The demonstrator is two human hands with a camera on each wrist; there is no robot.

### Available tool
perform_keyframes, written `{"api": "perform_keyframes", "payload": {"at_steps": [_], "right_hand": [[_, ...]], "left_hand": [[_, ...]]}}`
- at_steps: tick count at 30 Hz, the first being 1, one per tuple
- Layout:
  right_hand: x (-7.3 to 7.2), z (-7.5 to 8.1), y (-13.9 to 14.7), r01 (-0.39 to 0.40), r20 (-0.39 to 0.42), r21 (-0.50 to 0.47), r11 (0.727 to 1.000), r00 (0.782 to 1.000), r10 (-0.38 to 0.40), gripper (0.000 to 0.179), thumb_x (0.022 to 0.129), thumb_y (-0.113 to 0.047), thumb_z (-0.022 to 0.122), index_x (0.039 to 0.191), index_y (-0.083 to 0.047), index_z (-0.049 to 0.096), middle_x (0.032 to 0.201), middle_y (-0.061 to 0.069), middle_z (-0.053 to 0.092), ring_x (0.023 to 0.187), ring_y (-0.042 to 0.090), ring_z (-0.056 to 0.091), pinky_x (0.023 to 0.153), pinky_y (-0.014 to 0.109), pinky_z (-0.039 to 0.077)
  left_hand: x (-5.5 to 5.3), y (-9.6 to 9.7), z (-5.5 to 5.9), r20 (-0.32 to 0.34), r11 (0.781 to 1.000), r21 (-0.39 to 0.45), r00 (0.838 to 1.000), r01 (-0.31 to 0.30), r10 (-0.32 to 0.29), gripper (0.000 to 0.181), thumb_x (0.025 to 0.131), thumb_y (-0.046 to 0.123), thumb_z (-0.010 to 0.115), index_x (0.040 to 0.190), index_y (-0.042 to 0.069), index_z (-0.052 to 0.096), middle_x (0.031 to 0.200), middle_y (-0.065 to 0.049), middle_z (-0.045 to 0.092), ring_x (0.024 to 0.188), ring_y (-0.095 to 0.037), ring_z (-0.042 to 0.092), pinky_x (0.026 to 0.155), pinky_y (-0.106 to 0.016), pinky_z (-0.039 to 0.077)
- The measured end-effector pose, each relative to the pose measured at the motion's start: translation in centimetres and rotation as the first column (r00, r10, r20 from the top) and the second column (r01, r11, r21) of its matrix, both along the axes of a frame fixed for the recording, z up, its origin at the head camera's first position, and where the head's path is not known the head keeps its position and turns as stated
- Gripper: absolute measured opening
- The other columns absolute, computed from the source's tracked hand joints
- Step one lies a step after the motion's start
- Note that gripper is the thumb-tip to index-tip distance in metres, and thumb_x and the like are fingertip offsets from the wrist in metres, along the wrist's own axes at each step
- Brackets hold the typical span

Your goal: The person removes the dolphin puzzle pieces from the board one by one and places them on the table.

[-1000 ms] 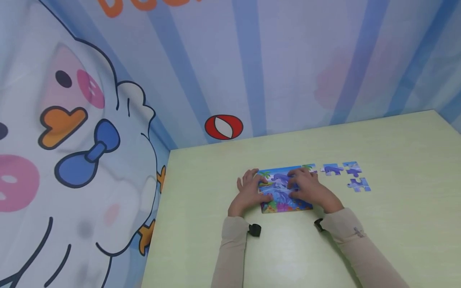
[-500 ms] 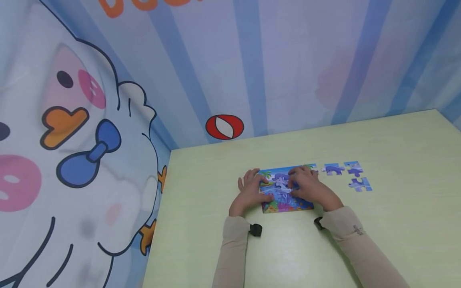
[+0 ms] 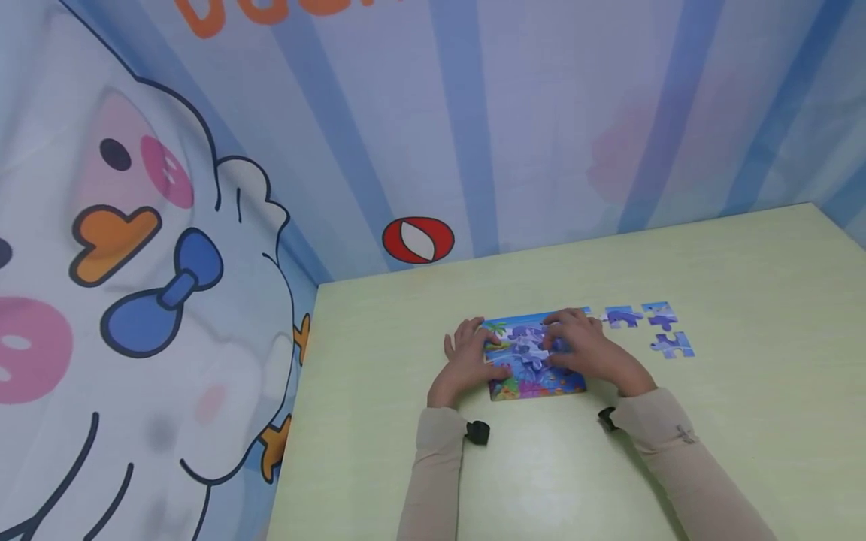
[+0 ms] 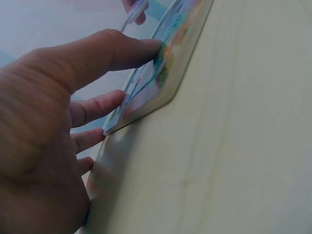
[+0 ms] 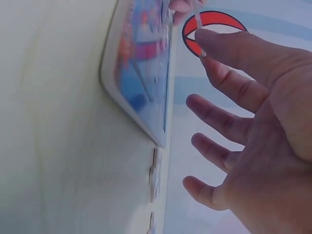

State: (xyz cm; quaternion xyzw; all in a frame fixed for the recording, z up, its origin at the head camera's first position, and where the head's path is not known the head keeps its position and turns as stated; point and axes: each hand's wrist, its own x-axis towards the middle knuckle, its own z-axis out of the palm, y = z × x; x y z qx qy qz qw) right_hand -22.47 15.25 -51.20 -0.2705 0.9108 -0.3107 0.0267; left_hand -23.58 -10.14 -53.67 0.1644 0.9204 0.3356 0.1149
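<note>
A jigsaw puzzle [image 3: 507, 387] with a dolphin and sea picture lies on the table in its flat tray [image 5: 109, 78]. My left hand [image 3: 467, 361] rests over the tray's left side. In the left wrist view its thumb [image 4: 141, 51] presses on the picture, and the other fingers reach along the edge. My right hand [image 3: 582, 346] is above the puzzle's right half. Its thumb and index finger pinch a thin puzzle piece [image 5: 199, 22], held edge-on and raised off the picture; the other three fingers are spread. The puzzle's upper right corner is mostly hidden behind this hand.
Several loose pieces lie to the right of the tray: a dolphin piece [image 3: 622, 317], a second piece [image 3: 660, 314] beside it and a pale blue one [image 3: 673, 345] below. The table [image 3: 541, 481] meets a printed cloth backdrop [image 3: 541, 150] behind and at left.
My right hand has shifted slightly to the right, still pinching the piece, and now covers more of the puzzle's upper right corner. My left hand and the loose pieces stay put.
</note>
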Motion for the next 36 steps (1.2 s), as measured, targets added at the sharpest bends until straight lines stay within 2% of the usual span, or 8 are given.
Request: {"api": "perform_keyframes", "payload": {"at_steps": [12,20,26,31,36], "right_hand": [[0.5,0.9,1.7,0.034,-0.003,-0.033,0.999,0.999,-0.034,0.009,0.088,-0.008,0.076,0.088,-0.015,0.071,0.133,0.025,0.055,0.130,0.050,0.036,0.096,0.074,0.026],[0.7,0.9,3.1,0.032,-0.027,-0.044,0.999,0.999,-0.033,0.010,0.087,-0.005,0.076,0.089,-0.012,0.070,0.133,0.027,0.055,0.130,0.051,0.037,0.099,0.070,0.028],[1.0,1.0,4.1,0.017,-0.060,-0.075,0.997,0.998,-0.021,0.013,0.086,-0.002,0.076,0.089,-0.012,0.068,0.130,0.029,0.055,0.127,0.053,0.037,0.096,0.071,0.028],[1.3,1.0,5.1,0.034,-0.034,-0.058,0.998,0.999,-0.036,0.012,0.088,-0.003,0.075,0.090,-0.013,0.068,0.132,0.029,0.054,0.130,0.054,0.034,0.095,0.076,0.024],[1.5,0.8,6.2,0.049,-0.060,-0.054,0.997,0.997,-0.053,0.012,0.087,-0.004,0.076,0.089,-0.013,0.068,0.129,0.030,0.055,0.127,0.055,0.035,0.094,0.074,0.027]], "left_hand": [[0.0,0.0,0.1,0.003,1.000,-0.001,1.000,-0.005,0.005,0.045,0.081,0.034,0.080,0.115,0.015,0.058,0.163,-0.011,0.023,0.153,-0.033,0.006,0.117,-0.061,-0.006],[-0.1,0.0,-0.1,-0.001,1.000,-0.001,1.000,-0.007,0.007,0.045,0.081,0.034,0.081,0.114,0.015,0.058,0.163,-0.011,0.024,0.153,-0.033,0.006,0.117,-0.062,-0.006],[-0.1,0.0,-0.2,-0.007,1.000,0.007,1.000,-0.003,0.004,0.044,0.081,0.034,0.081,0.114,0.015,0.058,0.163,-0.011,0.023,0.153,-0.034,0.006,0.116,-0.062,-0.006],[-0.1,0.0,-0.3,-0.008,1.000,0.009,1.000,-0.001,0.001,0.044,0.082,0.033,0.081,0.115,0.015,0.058,0.163,-0.012,0.023,0.153,-0.034,0.006,0.116,-0.062,-0.006],[-0.1,0.0,-0.3,-0.008,1.000,0.019,1.000,-0.003,0.003,0.044,0.081,0.033,0.081,0.114,0.015,0.058,0.163,-0.012,0.024,0.153,-0.034,0.006,0.116,-0.062,-0.007]]}}
